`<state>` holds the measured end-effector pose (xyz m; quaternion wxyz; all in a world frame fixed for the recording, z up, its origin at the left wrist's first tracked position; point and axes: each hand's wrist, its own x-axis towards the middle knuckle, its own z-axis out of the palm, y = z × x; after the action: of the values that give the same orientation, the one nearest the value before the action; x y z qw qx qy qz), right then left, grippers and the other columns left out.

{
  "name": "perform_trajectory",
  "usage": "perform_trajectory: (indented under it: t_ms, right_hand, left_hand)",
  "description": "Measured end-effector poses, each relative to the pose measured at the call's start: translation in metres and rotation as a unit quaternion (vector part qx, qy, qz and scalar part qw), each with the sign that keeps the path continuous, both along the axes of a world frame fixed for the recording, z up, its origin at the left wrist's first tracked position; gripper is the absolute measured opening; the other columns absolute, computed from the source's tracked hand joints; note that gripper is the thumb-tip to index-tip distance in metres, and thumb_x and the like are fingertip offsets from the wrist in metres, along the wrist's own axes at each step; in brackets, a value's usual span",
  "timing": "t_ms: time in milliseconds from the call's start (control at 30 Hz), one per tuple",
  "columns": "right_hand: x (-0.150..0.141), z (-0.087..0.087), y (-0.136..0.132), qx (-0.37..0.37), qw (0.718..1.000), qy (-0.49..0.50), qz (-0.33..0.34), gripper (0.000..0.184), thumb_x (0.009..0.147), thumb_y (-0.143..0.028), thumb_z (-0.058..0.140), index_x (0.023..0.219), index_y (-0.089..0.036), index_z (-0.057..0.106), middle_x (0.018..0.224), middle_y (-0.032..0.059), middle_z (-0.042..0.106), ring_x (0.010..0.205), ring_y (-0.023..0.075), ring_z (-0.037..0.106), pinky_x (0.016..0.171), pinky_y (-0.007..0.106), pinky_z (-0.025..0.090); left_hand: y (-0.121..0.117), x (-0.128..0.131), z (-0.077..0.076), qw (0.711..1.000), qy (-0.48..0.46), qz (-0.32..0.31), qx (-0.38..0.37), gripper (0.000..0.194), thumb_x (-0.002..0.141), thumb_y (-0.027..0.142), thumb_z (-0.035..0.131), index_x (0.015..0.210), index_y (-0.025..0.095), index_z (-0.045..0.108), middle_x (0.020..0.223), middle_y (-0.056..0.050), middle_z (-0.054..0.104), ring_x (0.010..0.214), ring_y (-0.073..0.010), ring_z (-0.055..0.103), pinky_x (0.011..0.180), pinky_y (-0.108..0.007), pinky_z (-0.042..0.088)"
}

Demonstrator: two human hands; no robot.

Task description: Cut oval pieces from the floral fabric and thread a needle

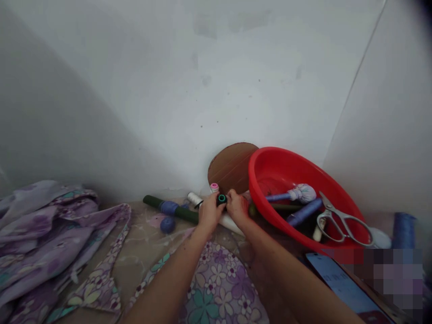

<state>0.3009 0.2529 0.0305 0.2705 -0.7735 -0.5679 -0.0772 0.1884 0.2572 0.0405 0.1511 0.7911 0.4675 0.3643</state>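
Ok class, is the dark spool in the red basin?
Out: the spool is pinched between the left hand and right hand, outside the basin.

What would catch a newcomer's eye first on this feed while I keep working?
The bright red plastic basin at the right stands out most, tilted up near the wall corner and holding steel scissors and a spool of blue thread. At the centre, the left hand and right hand meet at a small black spool with a teal ring. Purple floral fabric lies heaped at the left.
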Motion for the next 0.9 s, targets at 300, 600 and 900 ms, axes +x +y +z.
perform_trajectory:
  t_ms: [300,600,900]
  right_hand:
    - [0.005,0.004,-0.003,0.140,0.979,0.147,0.020,0.018,0.078,-0.030,0.036,0.077,-0.020,0.051,0.067,0.0019,0.059,0.063,0.0128,0.052,0.053,0.022,0.029]
    - [-0.017,0.010,-0.032,0.238,0.780,0.561,0.140,0.016,0.067,-0.032,0.051,0.067,-0.016,0.047,0.058,0.0003,0.058,0.047,0.0101,0.052,0.044,0.021,0.038]
    - [-0.022,0.006,-0.050,0.168,0.704,0.672,0.157,0.020,0.060,-0.029,0.058,0.069,-0.013,0.052,0.058,0.0031,0.062,0.045,0.0091,0.052,0.039,0.018,0.033]
  left_hand:
    - [0.020,0.015,0.007,0.999,0.038,0.002,-0.014,0.035,0.075,0.025,0.049,0.108,0.014,0.048,0.099,-0.012,0.059,0.092,-0.0209,0.053,0.078,-0.030,0.037]
    - [0.026,0.018,0.010,0.999,0.021,-0.013,-0.043,0.034,0.074,0.018,0.050,0.108,0.016,0.051,0.094,-0.010,0.062,0.084,-0.0179,0.056,0.073,-0.027,0.039]
    - [0.009,-0.001,0.019,0.995,-0.068,0.005,-0.072,0.027,0.075,0.020,0.045,0.097,0.013,0.058,0.094,-0.011,0.062,0.083,-0.0180,0.056,0.075,-0.028,0.038]
